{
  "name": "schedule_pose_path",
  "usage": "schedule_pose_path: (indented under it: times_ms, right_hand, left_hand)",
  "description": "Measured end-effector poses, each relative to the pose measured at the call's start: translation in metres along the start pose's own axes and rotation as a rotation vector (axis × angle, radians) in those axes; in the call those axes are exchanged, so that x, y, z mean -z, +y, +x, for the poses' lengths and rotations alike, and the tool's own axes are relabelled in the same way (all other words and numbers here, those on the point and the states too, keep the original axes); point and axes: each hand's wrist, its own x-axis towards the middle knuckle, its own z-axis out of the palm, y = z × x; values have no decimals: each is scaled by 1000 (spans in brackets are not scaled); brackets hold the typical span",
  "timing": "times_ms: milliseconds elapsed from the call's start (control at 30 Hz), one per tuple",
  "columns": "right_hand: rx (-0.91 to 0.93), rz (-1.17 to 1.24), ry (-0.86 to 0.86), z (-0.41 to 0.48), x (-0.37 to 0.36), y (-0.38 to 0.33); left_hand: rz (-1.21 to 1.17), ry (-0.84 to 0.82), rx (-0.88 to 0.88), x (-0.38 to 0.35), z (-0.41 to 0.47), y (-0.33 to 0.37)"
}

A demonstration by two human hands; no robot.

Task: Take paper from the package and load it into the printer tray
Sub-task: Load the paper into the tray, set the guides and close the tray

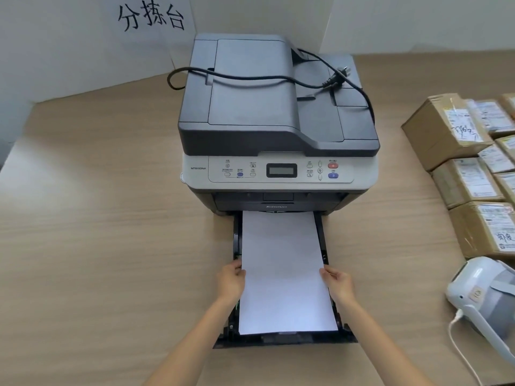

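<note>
A grey and white printer point(278, 129) stands at the middle of the wooden table. Its black paper tray point(284, 339) is pulled out toward me. A stack of white paper point(282, 271) lies in the tray, reaching into the printer's slot. My left hand point(230, 280) grips the paper's left edge and my right hand point(338, 282) grips its right edge, both about midway along the sheet. No paper package is in view.
A black power cord point(250, 78) lies loose over the printer's lid. Several brown cardboard parcels point(468, 168) with labels sit at the right. A white label printer point(485, 299) with a white cable stands at the front right. A white sign with black characters point(152, 18) hangs behind.
</note>
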Motion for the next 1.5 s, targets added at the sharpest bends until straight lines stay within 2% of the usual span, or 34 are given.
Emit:
schedule_pose_path:
  times_ms: [333,800,1067,1333,1500]
  right_hand:
    - [-17,68,16,-3,3,6]
    - [-8,24,123,0,-16,-6]
    - [122,-174,128,-8,-22,-6]
    - [235,-374,-17,-14,-21,-6]
    - [251,-381,20,-27,-10,-6]
  left_hand:
    - [-85,-16,26,2,8,-15]
    - [-116,119,1,-12,12,-2]
    - [186,83,-110,-13,15,-5]
    - [330,118,-170,-22,-7,-3]
    - [396,140,-226,-16,-30,-12]
